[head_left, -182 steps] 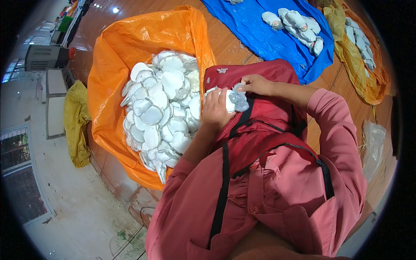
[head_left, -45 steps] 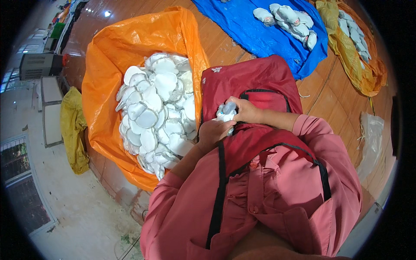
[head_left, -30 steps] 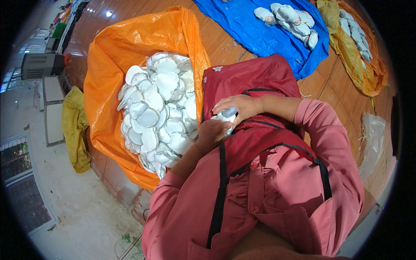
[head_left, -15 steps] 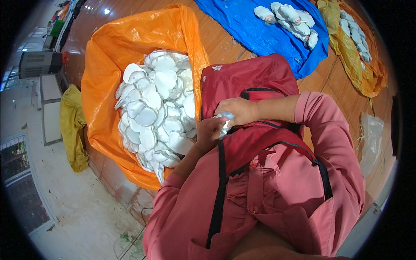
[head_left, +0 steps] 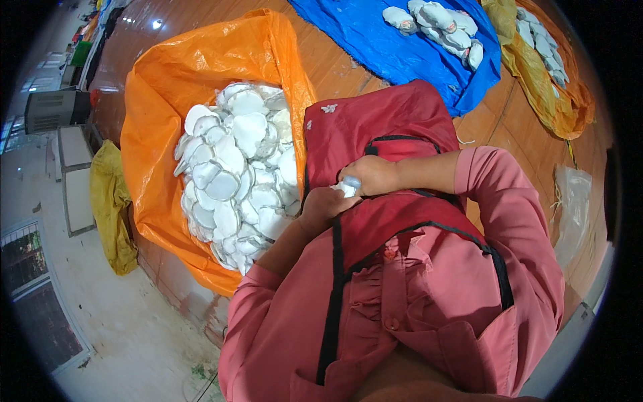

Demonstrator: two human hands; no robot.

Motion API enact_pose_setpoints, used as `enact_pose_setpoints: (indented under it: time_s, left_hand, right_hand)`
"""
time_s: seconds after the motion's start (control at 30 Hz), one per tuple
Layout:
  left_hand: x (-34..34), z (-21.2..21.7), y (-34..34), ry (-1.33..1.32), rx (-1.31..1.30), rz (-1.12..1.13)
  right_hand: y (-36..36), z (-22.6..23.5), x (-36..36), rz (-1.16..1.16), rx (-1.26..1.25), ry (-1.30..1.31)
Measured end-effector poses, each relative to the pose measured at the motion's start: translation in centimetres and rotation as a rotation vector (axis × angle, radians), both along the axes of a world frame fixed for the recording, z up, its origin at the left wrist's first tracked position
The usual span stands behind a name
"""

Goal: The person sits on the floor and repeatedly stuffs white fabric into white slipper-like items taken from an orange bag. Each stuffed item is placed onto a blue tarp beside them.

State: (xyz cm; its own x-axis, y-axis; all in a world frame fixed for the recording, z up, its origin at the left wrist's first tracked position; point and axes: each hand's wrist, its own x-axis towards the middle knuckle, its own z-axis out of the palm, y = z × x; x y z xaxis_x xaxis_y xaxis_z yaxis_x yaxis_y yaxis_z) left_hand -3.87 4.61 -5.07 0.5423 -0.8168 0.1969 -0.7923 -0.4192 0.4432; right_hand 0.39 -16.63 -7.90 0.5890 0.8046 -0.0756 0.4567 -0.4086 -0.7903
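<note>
Both hands meet over the person's lap, closed together on one small white piece (head_left: pixel 348 187): the right hand (head_left: pixel 376 175) curls over it from above with fingers folded down, and the left hand (head_left: pixel 323 205) presses against it from below and the left, so that only a pale corner of the piece shows between the two. How the piece is shaped inside the grip cannot be told, since the fingers cover most of it. The hands rest just above a dark red apron (head_left: pixel 375 127) with black straps, worn over a pink long-sleeved shirt (head_left: pixel 429 295), and the piece sits right at the apron's middle. Just to the left of the left hand, an open orange sack (head_left: pixel 161 134) stands close against the apron, filled with a heap of white cup-shaped pieces (head_left: pixel 234 167) stacked loosely on one another. Farther out, beyond the apron, a blue sheet (head_left: pixel 388 47) lies on a brown wooden floor (head_left: pixel 509 114) and carries a small cluster of pale grey-white pieces (head_left: pixel 435 23). To the right of it a yellow-orange bag (head_left: pixel 556 94) lies stretched out with more pale pieces along it. Well apart on the left, a yellow cloth (head_left: pixel 110 208) hangs beside the sack.
</note>
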Motion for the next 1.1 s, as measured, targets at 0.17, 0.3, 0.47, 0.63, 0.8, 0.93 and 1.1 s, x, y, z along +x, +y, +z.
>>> enact_pose_setpoints:
  time_s: [0.17, 0.3, 0.47, 0.63, 0.8, 0.93, 1.1]
  left_hand:
    - [-0.4, -1.6, 0.6, 0.036, -0.050, -0.022]
    - [0.1, -0.6, 0.2, -0.006, -0.029, -0.081]
    - [0.0, 0.2, -0.1, 0.038, 0.129, -0.070]
    - [-0.1, 0.7, 0.2, 0.072, -0.010, -0.052]
    - [0.0, 1.6, -0.1, 0.093, 0.217, -0.034]
    - [-0.5, 0.6, 0.6, 0.076, 0.074, 0.053]
    - [-0.6, 0.7, 0.9, 0.025, 0.025, 0.044]
  right_hand:
    - [0.4, 0.1, 0.3, 0.038, -0.014, 0.106]
    - [0.1, -1.2, 0.5, 0.030, 0.087, 0.190]
    - [-1.5, 0.1, 1.4, 0.094, 0.122, 0.359]
    - [-3.1, 0.4, 1.8, 0.128, 0.236, 0.628]
    - [-2.2, 0.1, 1.0, 0.058, 0.313, 0.453]
    - [-1.2, -0.1, 1.0, 0.018, 0.352, 0.411]
    - [0.3, -0.9, -0.4, -0.261, 0.353, 0.440]
